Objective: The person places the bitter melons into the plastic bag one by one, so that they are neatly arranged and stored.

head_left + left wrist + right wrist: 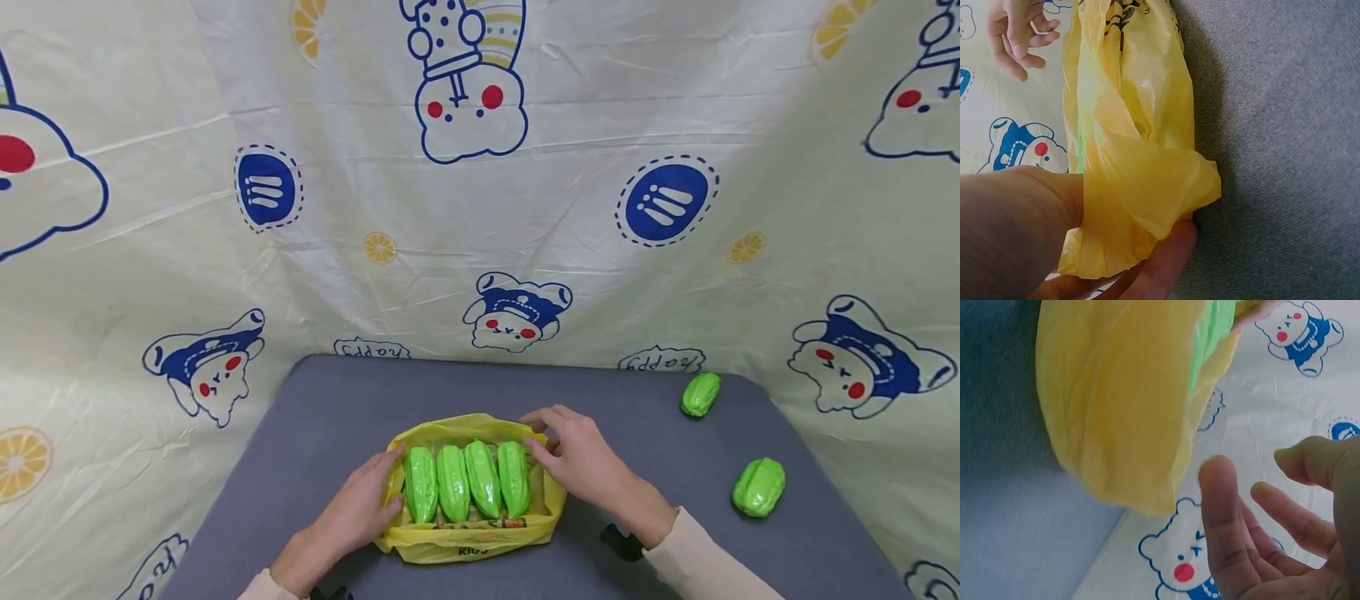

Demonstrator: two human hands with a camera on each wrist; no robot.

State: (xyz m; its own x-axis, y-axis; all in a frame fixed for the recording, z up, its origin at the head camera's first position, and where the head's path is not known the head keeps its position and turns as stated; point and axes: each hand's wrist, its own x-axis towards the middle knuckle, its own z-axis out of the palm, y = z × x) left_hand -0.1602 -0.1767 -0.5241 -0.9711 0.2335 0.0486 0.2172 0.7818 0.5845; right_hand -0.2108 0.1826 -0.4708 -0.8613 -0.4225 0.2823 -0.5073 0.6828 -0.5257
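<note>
A yellow plastic bag, its mouth spread wide, sits at the front middle of the table. Several glossy, bright green, ribbed oblong pieces lie side by side inside it; their exact kind is unclear. At the bag's left end, my left hand grips the side, thumb over the rim and fingers around the plastic, as the left wrist view also suggests. My right hand hovers by the right rim with fingers spread and loosely bent. In the right wrist view, a gap separates those fingers from the bag.
Two more green ribbed pieces lie on the right of the grey table, one near the back corner and one closer. A printed white sheet hangs behind the table.
</note>
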